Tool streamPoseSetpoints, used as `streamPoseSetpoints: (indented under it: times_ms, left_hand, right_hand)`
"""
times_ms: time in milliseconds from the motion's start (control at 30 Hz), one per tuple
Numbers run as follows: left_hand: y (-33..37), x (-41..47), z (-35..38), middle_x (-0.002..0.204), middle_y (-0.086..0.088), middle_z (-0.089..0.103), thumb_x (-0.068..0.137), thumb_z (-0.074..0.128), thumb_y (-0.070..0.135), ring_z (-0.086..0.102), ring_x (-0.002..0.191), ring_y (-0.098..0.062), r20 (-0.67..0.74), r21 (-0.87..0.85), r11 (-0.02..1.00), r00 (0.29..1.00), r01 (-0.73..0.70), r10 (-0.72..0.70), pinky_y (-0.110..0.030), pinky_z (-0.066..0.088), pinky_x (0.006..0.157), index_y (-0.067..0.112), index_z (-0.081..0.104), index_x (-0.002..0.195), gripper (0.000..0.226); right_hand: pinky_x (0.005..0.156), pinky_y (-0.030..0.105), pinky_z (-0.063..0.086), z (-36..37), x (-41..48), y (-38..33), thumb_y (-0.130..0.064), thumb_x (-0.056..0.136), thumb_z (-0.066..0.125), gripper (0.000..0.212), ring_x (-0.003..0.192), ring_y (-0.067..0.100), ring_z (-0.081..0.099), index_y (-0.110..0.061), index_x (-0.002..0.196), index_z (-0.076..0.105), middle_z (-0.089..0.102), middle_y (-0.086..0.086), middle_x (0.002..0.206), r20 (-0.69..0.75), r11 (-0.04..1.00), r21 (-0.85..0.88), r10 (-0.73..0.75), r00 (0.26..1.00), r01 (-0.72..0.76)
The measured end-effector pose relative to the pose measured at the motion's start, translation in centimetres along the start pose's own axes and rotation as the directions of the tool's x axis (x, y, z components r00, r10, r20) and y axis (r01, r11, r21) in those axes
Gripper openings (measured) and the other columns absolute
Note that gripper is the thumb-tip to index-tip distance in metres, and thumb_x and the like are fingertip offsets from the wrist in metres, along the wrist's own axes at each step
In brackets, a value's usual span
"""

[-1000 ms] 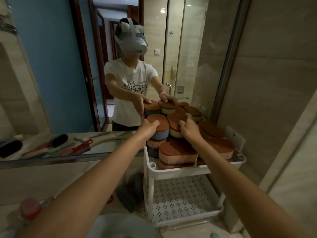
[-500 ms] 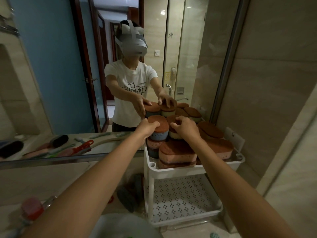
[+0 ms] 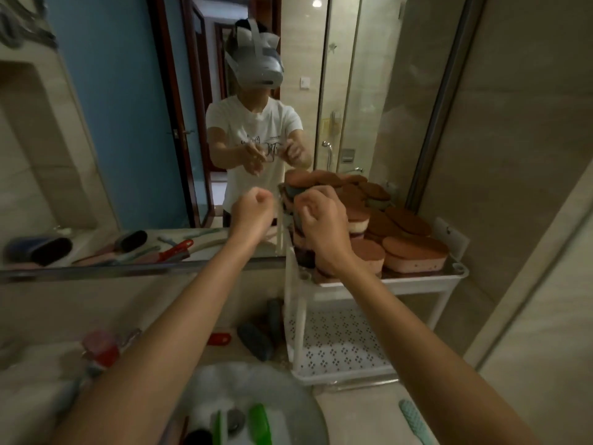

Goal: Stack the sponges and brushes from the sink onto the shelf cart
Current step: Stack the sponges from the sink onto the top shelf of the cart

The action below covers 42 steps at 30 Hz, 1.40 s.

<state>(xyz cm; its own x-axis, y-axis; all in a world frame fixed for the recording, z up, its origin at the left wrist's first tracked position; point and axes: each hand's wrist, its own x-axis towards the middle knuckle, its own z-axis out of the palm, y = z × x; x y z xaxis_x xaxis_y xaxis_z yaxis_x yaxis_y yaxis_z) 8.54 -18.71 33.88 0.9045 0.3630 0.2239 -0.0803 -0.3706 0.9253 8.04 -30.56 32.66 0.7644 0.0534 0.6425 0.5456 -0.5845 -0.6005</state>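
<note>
Left hand (image 3: 253,213) raised left of shelf cart (image 3: 401,286), fingers balled in fist, holding nothing. Right hand (image 3: 324,228) in front of sponges (image 3: 414,252), fingers curled; cannot tell if gripping anything. Sponges piled on cart's top shelf. Green brush (image 3: 260,423) lies in sink (image 3: 309,409).

- Brown-topped sponges (image 3: 414,252), pink or cream underneath, lie flat in stacks that crowd the top tier of the white shelf cart (image 3: 401,285) ahead of me.
- Green-handled brushes (image 3: 260,423) lie in the foamy sink (image 3: 288,390) below me.
</note>
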Motion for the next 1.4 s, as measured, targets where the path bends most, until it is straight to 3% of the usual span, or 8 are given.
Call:
streamPoseSetpoints:
  times_ms: [200, 300, 433, 567, 700, 900, 1067, 1400]
  left_hand:
    - [-9.0, -7.0, -6.6, 0.085, -0.004, 0.064, 0.09, 0.043, 0.012, 0.063, 0.079, -0.022, -0.145, -0.011, 0.997, 0.986, 0.077, -0.078, -0.036, 0.051, 0.079, 0.026, 0.055, 0.074, 0.025]
    - [-16.5, -11.9, -8.2, 0.09, -0.011, 0.067, 0.089, 0.047, 0.009, 0.065, 0.085, -0.028, -0.102, 0.086, 0.968, 0.969, 0.235, -0.227, -0.04, 0.053, 0.083, 0.02, 0.057, 0.081, 0.017]
    - [-27.2, -17.6, -9.2, 0.101, -0.02, 0.067, 0.09, 0.049, 0.013, 0.064, 0.093, -0.036, 0.039, 0.309, 0.829, 0.865, 0.466, -0.5, -0.043, 0.054, 0.082, 0.022, 0.054, 0.072, 0.02]
    - [-34.0, -20.1, -9.9, 0.118, -0.023, 0.062, 0.092, 0.041, 0.013, 0.06, 0.101, -0.038, 0.07, 0.576, 0.619, 0.722, 0.535, -0.689, -0.033, 0.045, 0.079, 0.0, 0.059, 0.11, 0.029]
    - [-38.4, -19.8, -10.8, 0.124, -0.022, 0.057, 0.094, 0.046, 0.016, 0.055, 0.113, -0.037, 0.087, 0.618, 0.551, 0.648, 0.561, -0.757, -0.039, 0.044, 0.091, -0.001, 0.049, 0.123, 0.034]
    - [-42.6, -17.3, -10.1, 0.136, -0.02, 0.048, 0.096, 0.044, 0.029, 0.051, 0.121, -0.033, 0.151, 0.562, 0.588, 0.627, 0.581, -0.764, -0.039, 0.043, 0.097, 0.004, 0.033, 0.138, 0.051]
    - [-44.3, -15.4, -8.5, 0.149, -0.017, 0.03, 0.095, 0.043, 0.037, 0.041, 0.131, -0.032, 0.118, 0.531, 0.567, 0.608, 0.63, -0.785, -0.04, 0.041, 0.101, 0.012, 0.011, 0.149, 0.068]
    - [-45.8, -15.0, -8.3, 0.137, -0.014, 0.045, 0.077, 0.07, 0.026, 0.05, 0.123, -0.03, 0.104, 0.59, 0.613, 0.703, 0.526, -0.703, -0.035, 0.047, 0.098, 0.01, 0.034, 0.138, 0.073]
  right_hand:
    - [0.072, 0.014, 0.039, 6.6, -9.2, -2.9, 0.004, 0.078, 0.05, 0.021, 0.081, 0.016, 0.057, 0.002, 0.09, 0.067, 0.06, 0.015, 0.094, 0.109, 0.977, 0.211, 0.013, 0.994, -0.036]
    - [0.076, 0.01, 0.038, 11.3, -16.1, -1.2, 0.005, 0.08, 0.051, 0.02, 0.086, 0.016, 0.059, 0.001, 0.091, 0.067, 0.065, 0.014, 0.092, 0.347, 0.949, 0.175, 0.188, 0.919, -0.26]
    - [0.09, 0.04, 0.047, 17.2, -25.2, 2.2, 0.007, 0.082, 0.047, 0.031, 0.095, 0.037, 0.063, 0.0, 0.107, 0.063, 0.066, 0.023, 0.095, 0.683, 0.82, -0.08, 0.459, 0.568, -0.566]
    - [0.098, 0.034, 0.037, 21.2, -31.8, 4.9, -0.001, 0.089, 0.043, 0.048, 0.121, 0.034, 0.051, -0.011, 0.136, 0.043, 0.053, 0.019, 0.133, 0.844, 0.833, -0.364, 0.485, 0.231, -0.416]
    - [0.105, 0.034, 0.033, 24.1, -34.9, 6.4, -0.009, 0.094, 0.041, 0.05, 0.128, 0.032, 0.042, -0.014, 0.143, 0.032, 0.043, 0.018, 0.14, 0.848, 0.822, -0.483, 0.525, 0.071, -0.303]
    - [0.093, 0.039, 0.045, 28.4, -36.1, 7.2, -0.011, 0.087, 0.049, 0.039, 0.111, 0.037, 0.055, -0.01, 0.126, 0.052, 0.054, 0.021, 0.125, 0.782, 0.771, -0.518, 0.602, 0.16, -0.369]
    - [0.092, 0.041, 0.045, 30.5, -36.2, 7.5, -0.032, 0.082, 0.065, 0.055, 0.117, 0.037, 0.045, -0.011, 0.127, 0.044, 0.046, 0.019, 0.129, 0.734, 0.74, -0.593, 0.659, 0.164, -0.317]
    - [0.099, 0.038, 0.04, 32.0, -36.4, 7.6, -0.037, 0.076, 0.069, 0.07, 0.118, 0.033, 0.042, -0.009, 0.131, 0.036, 0.04, 0.017, 0.133, 0.668, 0.724, -0.656, 0.689, 0.281, -0.214]
